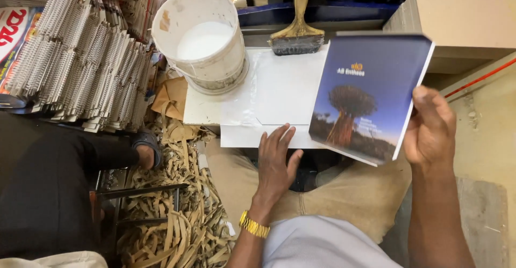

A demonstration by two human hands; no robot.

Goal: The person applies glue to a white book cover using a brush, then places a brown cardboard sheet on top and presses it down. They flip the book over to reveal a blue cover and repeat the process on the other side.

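My right hand [430, 128] grips the right edge of a thin blue book [371, 93], whose cover shows a tree against a dusky sky. The book is lifted and tilted above my lap. My left hand [277, 163], with a gold watch at the wrist, lies flat with fingers spread on the near edge of a white sheet [279, 93] that rests on a low work surface in front of me. Nothing is held in the left hand.
A white bucket [201, 37] of white glue stands on the sheet's far left. A wide glue brush [298, 31] lies behind the sheet. Stacks of spiral-bound books [80, 64] fill the left. Paper strips [177, 203] cover the floor. Another person's foot in a sandal [145, 150] is at the left. A cardboard box [462, 21] sits at the far right.
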